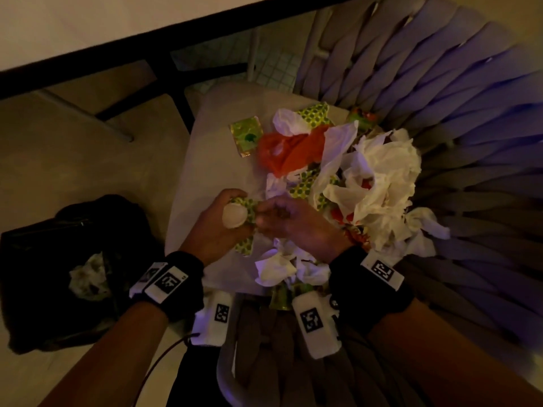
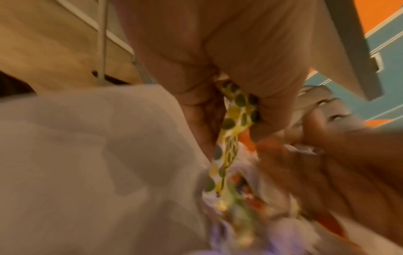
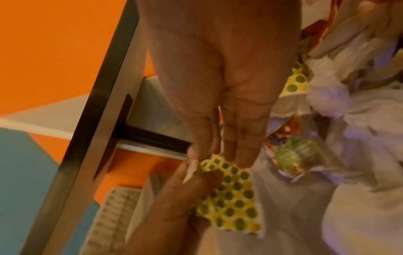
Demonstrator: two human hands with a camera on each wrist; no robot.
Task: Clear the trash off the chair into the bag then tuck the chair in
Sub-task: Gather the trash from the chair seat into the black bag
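A pile of trash (image 1: 379, 174) covers the right half of the chair seat (image 1: 217, 160): white tissues, orange plastic (image 1: 291, 155), a green wrapper (image 1: 246, 136) and yellow paper with green dots. Over the seat's front left my left hand (image 1: 242, 207) grips a white tissue ball (image 1: 234, 217) together with a strip of the dotted paper (image 1: 252, 204). The wrist views show this dotted paper (image 2: 233, 117) (image 3: 231, 198) running between the fingers. My right hand (image 1: 271, 215) meets the left and pinches the same paper's edge at its fingertips (image 3: 242, 158).
A black bag (image 1: 44, 259) stands open on the floor left of the chair, with a crumpled tissue (image 1: 88, 276) inside. The table's dark edge (image 1: 117, 47) runs across the top. The woven chair back (image 1: 440, 83) curves round the right side.
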